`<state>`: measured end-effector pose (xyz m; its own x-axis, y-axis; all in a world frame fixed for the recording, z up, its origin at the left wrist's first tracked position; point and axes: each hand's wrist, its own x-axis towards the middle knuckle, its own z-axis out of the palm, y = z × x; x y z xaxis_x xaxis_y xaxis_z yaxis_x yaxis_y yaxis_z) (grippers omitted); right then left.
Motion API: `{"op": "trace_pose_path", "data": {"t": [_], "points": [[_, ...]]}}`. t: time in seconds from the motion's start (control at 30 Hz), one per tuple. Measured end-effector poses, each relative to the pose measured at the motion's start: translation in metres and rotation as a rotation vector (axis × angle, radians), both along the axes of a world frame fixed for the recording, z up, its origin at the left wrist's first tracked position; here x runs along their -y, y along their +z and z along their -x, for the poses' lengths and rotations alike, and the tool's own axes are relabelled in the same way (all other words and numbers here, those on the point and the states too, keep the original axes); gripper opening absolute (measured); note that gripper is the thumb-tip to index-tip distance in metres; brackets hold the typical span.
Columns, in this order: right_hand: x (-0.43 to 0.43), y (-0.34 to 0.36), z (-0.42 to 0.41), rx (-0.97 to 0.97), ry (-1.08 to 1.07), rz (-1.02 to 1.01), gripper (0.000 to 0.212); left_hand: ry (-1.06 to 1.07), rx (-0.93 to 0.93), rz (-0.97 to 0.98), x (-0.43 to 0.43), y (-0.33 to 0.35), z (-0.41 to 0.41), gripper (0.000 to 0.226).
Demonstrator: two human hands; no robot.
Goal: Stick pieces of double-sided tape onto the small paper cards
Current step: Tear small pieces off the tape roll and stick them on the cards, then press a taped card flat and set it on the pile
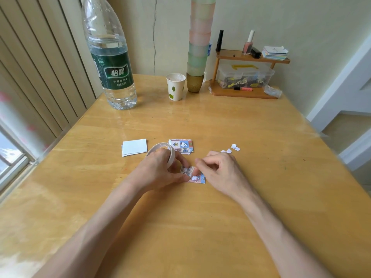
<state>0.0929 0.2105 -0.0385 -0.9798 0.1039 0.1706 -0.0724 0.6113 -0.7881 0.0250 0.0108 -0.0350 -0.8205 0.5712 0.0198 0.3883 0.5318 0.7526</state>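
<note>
Bottle [112,63], cup [175,87] — well behind the card [200,178].

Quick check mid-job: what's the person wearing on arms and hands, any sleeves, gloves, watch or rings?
Nothing worn shows. The left forearm and right forearm are bare to the frame's edge, no sleeve or cuff in view. The left hand and right hand are ungloved; no watch, bracelet or ring is visible.

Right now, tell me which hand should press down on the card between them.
Right, probably. The right hand has its fingertips at the patterned card, while the left hand grips the tape roll.
</note>
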Motion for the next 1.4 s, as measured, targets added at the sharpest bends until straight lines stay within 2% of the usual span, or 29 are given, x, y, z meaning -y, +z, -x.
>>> {"op": "trace_pose_path", "data": {"t": [0.13,0.23,0.27,0.5,0.7,0.87,1.0,1.07,1.17,1.23,1.33,1.4], "points": [[-0.003,0.0,0.008,-0.121,-0.031,0.061,0.033,0.034,0.007,-0.021,0.0,-0.001,-0.002,0.024],[-0.004,-0.002,0.016,-0.147,-0.033,0.007,0.007,0.063,-0.018,-0.033,-0.002,-0.002,-0.002,0.023],[-0.004,-0.004,0.02,-0.152,-0.026,-0.047,0.006,0.068,-0.027,-0.029,-0.002,-0.002,-0.002,0.022],[-0.001,-0.008,0.048,-0.2,0.066,-0.438,0.029,0.106,-0.038,-0.041,0.0,0.0,-0.001,0.023],[0.001,-0.015,0.056,-0.379,0.041,-0.591,0.01,0.239,-0.114,-0.084,0.009,0.005,0.008,0.013],[0.003,-0.015,0.055,-0.506,0.001,-0.678,0.01,0.305,-0.14,-0.122,0.008,0.002,0.009,0.009],[0.002,-0.002,0.051,-0.526,-0.054,-0.589,0.007,0.32,-0.145,-0.179,0.01,0.004,0.011,0.007],[-0.002,0.008,0.046,-0.491,-0.108,-0.428,0.003,0.319,-0.14,-0.211,0.011,0.006,0.011,0.008],[-0.015,0.021,0.034,-0.311,-0.113,-0.05,0.009,0.322,-0.149,-0.224,0.01,0.011,0.01,0.007],[-0.024,0.024,0.024,-0.179,-0.055,0.113,0.011,0.33,-0.166,-0.221,0.011,0.013,0.01,0.007],[-0.029,0.017,0.012,0.01,0.015,0.227,0.009,0.338,-0.158,-0.225,0.012,0.014,0.008,0.006],[-0.027,0.008,0.009,0.068,0.023,0.208,0.004,0.338,-0.153,-0.219,0.012,0.014,0.007,0.006]]}}
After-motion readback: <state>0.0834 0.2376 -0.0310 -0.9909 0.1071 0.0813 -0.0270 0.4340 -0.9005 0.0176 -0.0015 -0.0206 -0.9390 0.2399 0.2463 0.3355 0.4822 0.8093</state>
